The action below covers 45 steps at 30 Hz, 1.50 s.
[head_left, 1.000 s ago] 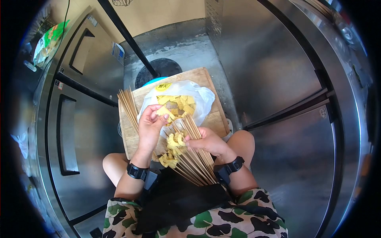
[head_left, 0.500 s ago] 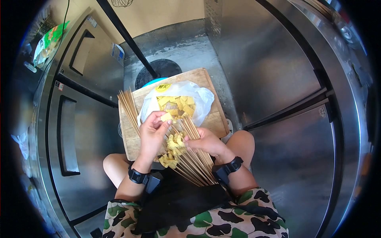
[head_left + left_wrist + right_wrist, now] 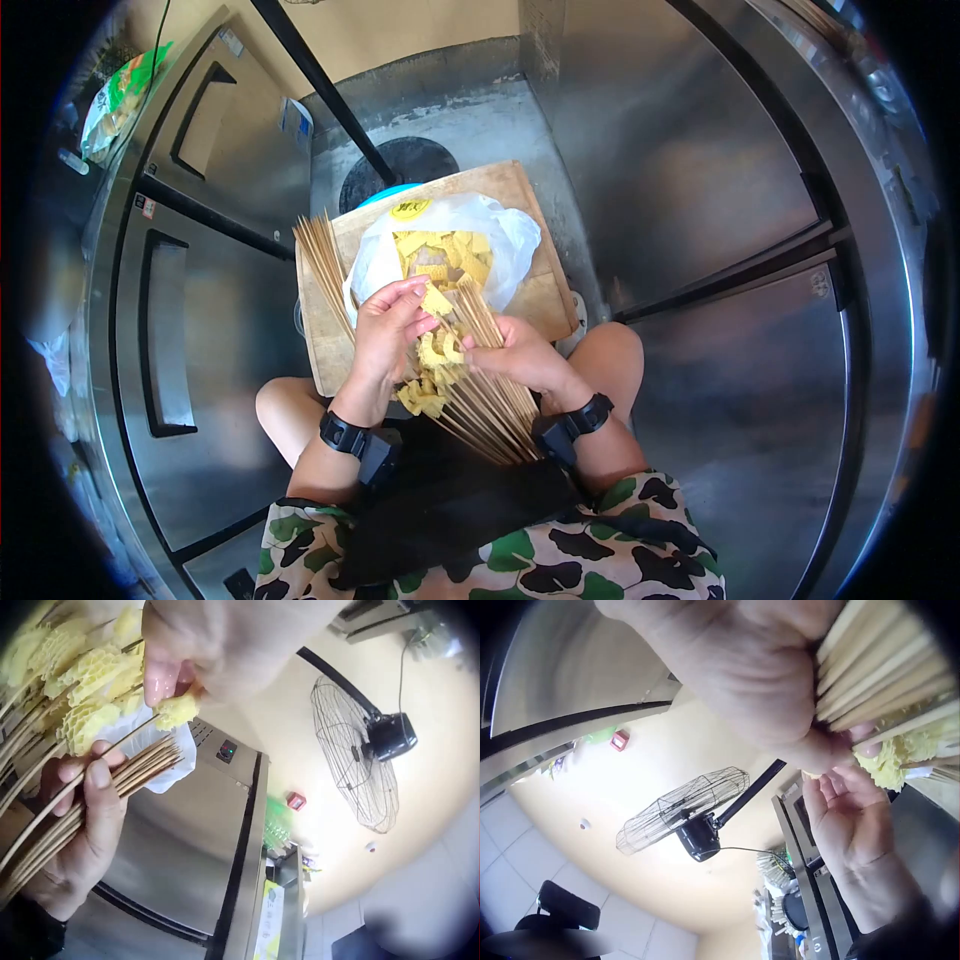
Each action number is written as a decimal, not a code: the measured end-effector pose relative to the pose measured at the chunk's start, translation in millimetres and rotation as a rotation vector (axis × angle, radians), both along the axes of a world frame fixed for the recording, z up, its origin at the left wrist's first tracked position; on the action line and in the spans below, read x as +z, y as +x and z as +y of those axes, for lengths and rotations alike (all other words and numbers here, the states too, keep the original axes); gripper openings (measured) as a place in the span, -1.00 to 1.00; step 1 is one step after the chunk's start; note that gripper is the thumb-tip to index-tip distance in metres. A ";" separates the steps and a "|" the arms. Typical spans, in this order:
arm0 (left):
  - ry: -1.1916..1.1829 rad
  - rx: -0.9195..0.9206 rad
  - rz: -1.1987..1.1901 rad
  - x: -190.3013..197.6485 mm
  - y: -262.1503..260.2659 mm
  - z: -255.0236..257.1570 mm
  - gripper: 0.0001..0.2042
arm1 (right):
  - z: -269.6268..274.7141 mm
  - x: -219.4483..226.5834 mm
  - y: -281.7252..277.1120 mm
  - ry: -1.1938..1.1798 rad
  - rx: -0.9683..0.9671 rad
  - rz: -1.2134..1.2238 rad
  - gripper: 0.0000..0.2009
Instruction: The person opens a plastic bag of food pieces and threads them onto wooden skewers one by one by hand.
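Observation:
My left hand (image 3: 383, 335) pinches a yellow piece of honeycomb tripe (image 3: 178, 712) between thumb and fingers. In the left wrist view the tip of one bamboo skewer meets that piece. A bundle of bamboo skewers (image 3: 500, 405) lies in the grip of my right hand (image 3: 525, 355), the thumb across them. Several of these skewers carry threaded tripe (image 3: 86, 724) with a honeycomb surface, hanging to the left of the bare ones. Just beyond both hands, a white plastic bag (image 3: 515, 243) stands open with more tripe pieces (image 3: 470, 262) inside.
The bag sits on a wooden board (image 3: 530, 200). More bare skewers (image 3: 318, 255) lie along its left side. Steel refrigerators (image 3: 690, 150) flank both sides. A black fan pole (image 3: 320, 90) rises behind the board from a round base (image 3: 430, 155).
My left hand has drawn the tripe piece a little down from the bag side toward the skewer tips and turned it. The right hand keeps its hold on the bundle.

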State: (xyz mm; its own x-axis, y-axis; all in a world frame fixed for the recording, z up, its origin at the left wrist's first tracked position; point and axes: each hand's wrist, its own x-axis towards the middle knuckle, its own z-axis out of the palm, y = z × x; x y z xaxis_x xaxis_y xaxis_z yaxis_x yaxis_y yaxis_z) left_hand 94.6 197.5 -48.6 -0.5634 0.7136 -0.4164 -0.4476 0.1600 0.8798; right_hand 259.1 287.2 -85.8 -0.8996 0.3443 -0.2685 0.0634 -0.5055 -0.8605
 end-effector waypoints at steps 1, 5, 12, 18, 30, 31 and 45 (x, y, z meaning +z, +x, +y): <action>-0.018 -0.029 -0.027 -4.0 2.4 -2.9 -0.77 | 0.4 -0.9 0.4 0.001 0.002 0.005 -0.90; -0.124 -0.192 -0.059 -14.4 19.1 -6.5 -0.75 | 4.8 -0.9 1.5 0.090 -0.030 0.039 -0.82; -0.154 -0.381 0.668 -56.6 -60.4 28.5 -0.76 | 12.8 2.1 7.0 0.089 -0.034 0.032 -0.79; -0.357 -0.661 1.437 -79.8 -67.3 58.3 -0.69 | 17.6 2.7 12.4 -0.094 0.026 0.045 -0.88; 0.042 -0.237 0.626 -62.4 -73.5 27.4 -0.87 | 5.6 -8.8 2.3 0.166 0.002 0.060 -0.78; 0.016 -0.230 0.489 -56.6 -70.5 19.4 -0.88 | 3.0 -4.8 1.3 0.188 -0.018 0.082 -0.77; -0.045 -0.053 0.115 -24.7 -27.1 -15.2 -0.81 | 2.0 -6.7 -0.6 -0.004 0.067 0.026 -0.80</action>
State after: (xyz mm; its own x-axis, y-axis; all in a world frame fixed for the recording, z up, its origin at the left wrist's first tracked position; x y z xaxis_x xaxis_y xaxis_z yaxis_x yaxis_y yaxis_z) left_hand 67.5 182.2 -73.2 -0.5711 0.7257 -0.3836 -0.3344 0.2211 0.9161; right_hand 258.4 289.2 -92.5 -0.9273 0.2821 -0.2460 0.0749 -0.5040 -0.8604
